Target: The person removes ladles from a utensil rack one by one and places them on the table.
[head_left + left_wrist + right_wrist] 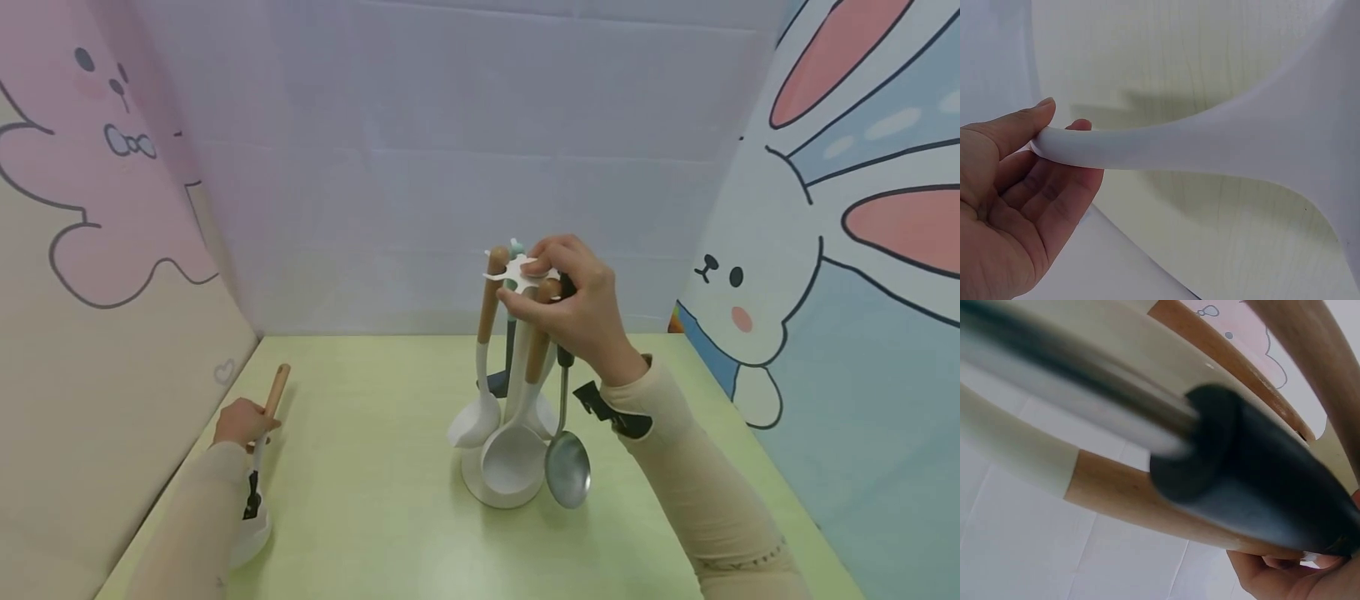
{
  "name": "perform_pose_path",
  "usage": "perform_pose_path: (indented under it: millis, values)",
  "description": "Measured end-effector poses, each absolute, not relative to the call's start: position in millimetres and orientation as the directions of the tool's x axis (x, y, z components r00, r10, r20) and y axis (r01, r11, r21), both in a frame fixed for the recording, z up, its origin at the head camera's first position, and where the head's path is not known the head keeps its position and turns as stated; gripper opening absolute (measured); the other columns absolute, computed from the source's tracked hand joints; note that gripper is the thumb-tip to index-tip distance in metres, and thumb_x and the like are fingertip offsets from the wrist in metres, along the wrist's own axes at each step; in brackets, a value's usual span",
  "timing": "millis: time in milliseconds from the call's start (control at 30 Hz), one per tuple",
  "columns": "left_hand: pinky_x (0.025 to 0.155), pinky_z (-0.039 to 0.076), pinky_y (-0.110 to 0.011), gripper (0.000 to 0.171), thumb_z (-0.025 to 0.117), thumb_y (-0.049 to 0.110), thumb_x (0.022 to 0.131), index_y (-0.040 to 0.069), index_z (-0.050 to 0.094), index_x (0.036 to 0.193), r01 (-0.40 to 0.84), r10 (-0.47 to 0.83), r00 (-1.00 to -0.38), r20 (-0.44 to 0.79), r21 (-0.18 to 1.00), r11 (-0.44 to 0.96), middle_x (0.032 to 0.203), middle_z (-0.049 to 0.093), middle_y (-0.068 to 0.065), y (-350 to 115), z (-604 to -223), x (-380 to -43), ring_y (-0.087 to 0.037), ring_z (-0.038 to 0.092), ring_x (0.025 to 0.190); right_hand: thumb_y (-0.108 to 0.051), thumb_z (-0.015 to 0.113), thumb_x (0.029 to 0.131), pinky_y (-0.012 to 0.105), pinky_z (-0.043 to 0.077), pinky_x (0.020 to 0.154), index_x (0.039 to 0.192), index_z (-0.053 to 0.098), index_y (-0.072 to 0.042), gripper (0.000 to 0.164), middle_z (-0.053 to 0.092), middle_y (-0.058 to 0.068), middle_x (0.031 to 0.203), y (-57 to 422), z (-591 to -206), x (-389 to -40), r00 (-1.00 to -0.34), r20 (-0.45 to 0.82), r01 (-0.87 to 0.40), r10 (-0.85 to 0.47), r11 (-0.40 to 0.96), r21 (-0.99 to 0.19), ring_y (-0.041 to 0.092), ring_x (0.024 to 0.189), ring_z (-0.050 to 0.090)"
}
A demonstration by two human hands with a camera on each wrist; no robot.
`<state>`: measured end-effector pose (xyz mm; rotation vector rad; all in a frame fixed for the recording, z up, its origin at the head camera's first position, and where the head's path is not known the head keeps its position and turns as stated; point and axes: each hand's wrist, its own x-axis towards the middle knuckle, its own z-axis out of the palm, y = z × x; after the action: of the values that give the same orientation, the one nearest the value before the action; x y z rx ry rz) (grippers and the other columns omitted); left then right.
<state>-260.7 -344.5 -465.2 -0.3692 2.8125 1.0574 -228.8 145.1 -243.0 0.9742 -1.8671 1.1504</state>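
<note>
- My left hand [243,422] is pinching the wooden-handled utensil [277,392] by its white neck [1160,147], at the left of the tabletop [360,467]; it's looking light, stiff, perhaps slippery.
- Beyond, my right hand [573,292] is gripping the utensil rack [472,480] up top, likely the steadiest hold.

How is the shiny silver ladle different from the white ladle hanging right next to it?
Colour: the silver ladle is shiny grey, while the white ladle is plain white.
Handle: the silver ladle has a black grip, but the white ladle has a wood-coloured grip.
Bowl: the silver ladle's looks narrower from here, and the white ladle's looks wider.
Both hang on the white rack with their bowls down.
</note>
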Motion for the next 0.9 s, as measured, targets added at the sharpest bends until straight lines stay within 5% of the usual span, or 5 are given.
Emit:
perform_pose_path:
  millis: [900]
  values:
    - [0.060,0.054,-0.044,0.039,0.074,0.012,0.085,-0.021,0.059,0.098,-0.291,-0.212,-0.954,-0.213,0.477,0.829,0.077,0.061,-0.026,-349,-498,-269,-0.034,0.060,0.068,-0.011,0.083,0.073,0.034,0.052,0.076,0.083,0.063,-0.001,0.024,0.062,0.017,0.102,148,-243,-229,-0.463,0.856,-0.866,-0.230,0.321,-0.383,0.026,0.093,0.056]
